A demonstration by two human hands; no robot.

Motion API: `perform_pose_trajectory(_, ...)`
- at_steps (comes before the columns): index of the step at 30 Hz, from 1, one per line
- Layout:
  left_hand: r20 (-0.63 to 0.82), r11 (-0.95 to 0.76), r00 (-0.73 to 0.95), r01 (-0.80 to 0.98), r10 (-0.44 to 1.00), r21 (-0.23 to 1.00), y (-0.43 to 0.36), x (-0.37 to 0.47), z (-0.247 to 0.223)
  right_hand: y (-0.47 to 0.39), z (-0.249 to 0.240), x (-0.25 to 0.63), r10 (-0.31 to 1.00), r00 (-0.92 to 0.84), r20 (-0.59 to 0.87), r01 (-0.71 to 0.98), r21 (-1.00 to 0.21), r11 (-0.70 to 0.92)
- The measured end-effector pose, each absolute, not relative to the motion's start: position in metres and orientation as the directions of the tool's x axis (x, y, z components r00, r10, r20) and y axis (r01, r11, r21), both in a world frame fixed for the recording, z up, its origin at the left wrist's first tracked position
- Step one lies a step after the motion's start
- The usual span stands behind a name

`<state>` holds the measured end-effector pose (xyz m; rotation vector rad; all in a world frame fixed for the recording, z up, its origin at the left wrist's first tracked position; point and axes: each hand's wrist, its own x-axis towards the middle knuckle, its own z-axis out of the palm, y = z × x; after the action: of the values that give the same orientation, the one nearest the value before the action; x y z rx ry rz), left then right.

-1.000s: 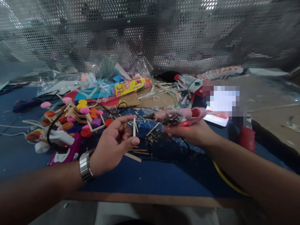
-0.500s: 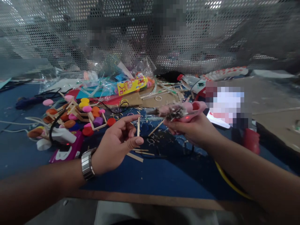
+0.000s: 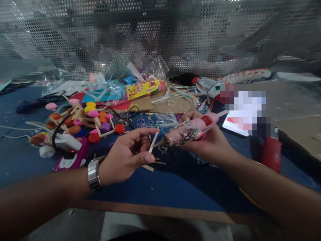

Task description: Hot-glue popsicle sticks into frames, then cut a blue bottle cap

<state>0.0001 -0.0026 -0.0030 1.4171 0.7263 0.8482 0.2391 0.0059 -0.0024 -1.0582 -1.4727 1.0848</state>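
Between thumb and fingertips, my left hand (image 3: 127,154) pinches a short wooden stick (image 3: 153,143), which leans to the right. A metal watch sits on that wrist. My right hand (image 3: 205,144) is wrapped round a pink hot glue gun (image 3: 188,130), its body smeared with grey and whitish residue. The gun's nozzle points left and comes up close to the stick; whether they touch I cannot tell. A pale glue stick (image 3: 222,113) pokes out at its back. Below my left hand, several loose wooden sticks (image 3: 160,163) lie on the blue table (image 3: 140,194).
To the left are stick frames with colourful caps (image 3: 92,113) and a purple box (image 3: 82,152) with a plugged-in white adapter. A yellow packet (image 3: 142,88) and plastic wrappers lie at the back. On the right are a bottle (image 3: 207,86), a lit phone (image 3: 237,125) and a red object (image 3: 271,154).
The glue gun has swung down and left, its nozzle now beside the stick. The stick in my left hand has tilted from upright to leaning right.
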Motion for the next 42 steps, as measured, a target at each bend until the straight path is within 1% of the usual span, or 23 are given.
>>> perform_pose_trajectory(6,0.110,-0.062,0.514,-0.111,0.850,0.992,-0.0017,0.0003,-0.0041,0.0015,-0.0010,0.2349,0.973,-0.176,0.152,0.031,-0.987,0.159)
perform_pose_trajectory(10,0.111,-0.057,0.511,-0.120,0.852,0.991,-0.0007,0.0007,-0.0026,0.0010,-0.0016,0.2346,0.965,-0.214,0.152,-0.021,-0.988,0.151)
perform_pose_trajectory(16,0.097,-0.049,0.512,-0.105,0.854,0.993,-0.0001,0.0011,-0.0015,0.0003,-0.0037,0.2373,0.957,-0.233,0.171,0.003,-0.984,0.176)
perform_pose_trajectory(23,0.093,-0.049,0.504,-0.101,0.858,0.994,-0.0004,0.0005,-0.0032,-0.0010,-0.0036,0.2381,0.951,-0.270,0.153,-0.006,-0.988,0.157)
perform_pose_trajectory(29,0.098,-0.053,0.506,-0.104,0.857,0.993,-0.0014,0.0007,-0.0027,-0.0003,-0.0043,0.2377,0.953,-0.262,0.149,0.008,-0.988,0.157)
perform_pose_trajectory(42,0.141,-0.067,0.520,-0.158,0.843,0.985,-0.0002,-0.0007,-0.0050,0.0021,-0.0077,0.2386,0.943,-0.255,0.213,-0.007,-0.976,0.219)
